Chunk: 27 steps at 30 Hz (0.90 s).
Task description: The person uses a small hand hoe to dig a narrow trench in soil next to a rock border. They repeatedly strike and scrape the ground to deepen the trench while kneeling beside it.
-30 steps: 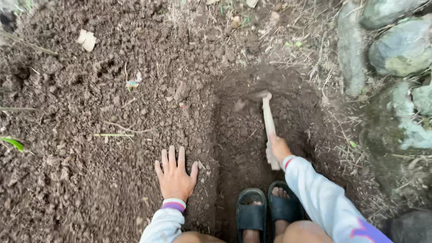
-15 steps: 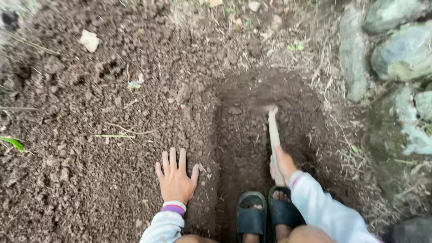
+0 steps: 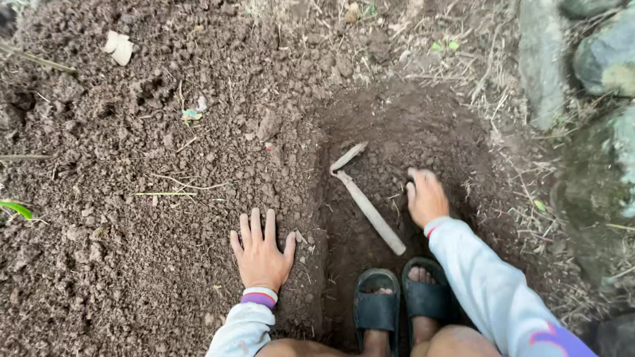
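Note:
My left hand [image 3: 260,250] lies flat, fingers spread, on the loose dark soil beside a dug hole [image 3: 403,165]. A small hoe with a pale wooden handle [image 3: 368,206] lies loose in the hole, its blade toward the far left. My right hand [image 3: 426,196] is down in the hole just right of the handle, fingers on the soil, holding nothing. My feet in black sandals [image 3: 402,301] stand at the near end of the hole.
Large grey stones [image 3: 582,59] line the right edge. A pale scrap [image 3: 119,47] lies far left on the soil, a small bit of litter [image 3: 192,114] nearer the middle. Dry grass and twigs ring the hole's far and right sides.
My right hand has let go of the hoe handle, which now lies slanted in the hole. The hand moved to the right onto the soil. The left hand stayed put.

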{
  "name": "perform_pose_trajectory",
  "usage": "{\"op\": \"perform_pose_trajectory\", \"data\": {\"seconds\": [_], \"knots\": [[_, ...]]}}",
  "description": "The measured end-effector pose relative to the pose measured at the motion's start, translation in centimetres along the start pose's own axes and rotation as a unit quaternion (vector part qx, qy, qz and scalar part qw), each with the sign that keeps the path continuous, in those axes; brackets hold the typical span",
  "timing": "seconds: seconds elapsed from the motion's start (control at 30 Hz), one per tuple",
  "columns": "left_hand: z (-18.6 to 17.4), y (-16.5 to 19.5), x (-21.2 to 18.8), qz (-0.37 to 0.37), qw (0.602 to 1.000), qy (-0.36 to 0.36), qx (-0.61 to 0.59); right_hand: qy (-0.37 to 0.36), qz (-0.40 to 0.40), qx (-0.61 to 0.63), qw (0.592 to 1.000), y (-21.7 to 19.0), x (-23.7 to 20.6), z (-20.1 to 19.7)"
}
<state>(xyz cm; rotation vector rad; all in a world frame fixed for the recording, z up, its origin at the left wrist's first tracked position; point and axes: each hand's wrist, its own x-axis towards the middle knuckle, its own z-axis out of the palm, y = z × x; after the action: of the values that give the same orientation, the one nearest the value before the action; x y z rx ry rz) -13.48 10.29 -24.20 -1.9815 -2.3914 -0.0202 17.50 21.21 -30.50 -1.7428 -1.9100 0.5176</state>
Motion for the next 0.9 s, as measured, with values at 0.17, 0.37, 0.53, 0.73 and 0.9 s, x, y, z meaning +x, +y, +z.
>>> {"op": "perform_pose_trajectory", "data": {"seconds": [0.17, 0.37, 0.53, 0.73, 0.9], "knots": [[-0.5, 0.0, 0.5, 0.005, 1.000, 0.019, -0.014, -0.157, 0.094, -0.053, 0.982, 0.6, 2.6, -1.0], [-0.9, -0.2, 0.5, -0.010, 1.000, -0.024, -0.005, -0.382, 0.196, 0.091, 0.899, 0.6, -0.2, -2.5], [-1.4, -0.1, 0.5, -0.016, 0.999, -0.031, -0.005, -0.477, 0.070, -0.077, 0.873, -2.0, 4.6, -9.4], [-2.4, 0.2, 0.9, -0.035, 0.995, -0.096, 0.014, 0.289, -0.255, 0.074, 0.920, -9.3, 22.3, -26.1], [-2.6, 0.0, 0.9, -0.043, 0.993, -0.106, -0.003, 0.321, -0.234, 0.031, 0.917, -9.9, 22.5, -25.7]]}}
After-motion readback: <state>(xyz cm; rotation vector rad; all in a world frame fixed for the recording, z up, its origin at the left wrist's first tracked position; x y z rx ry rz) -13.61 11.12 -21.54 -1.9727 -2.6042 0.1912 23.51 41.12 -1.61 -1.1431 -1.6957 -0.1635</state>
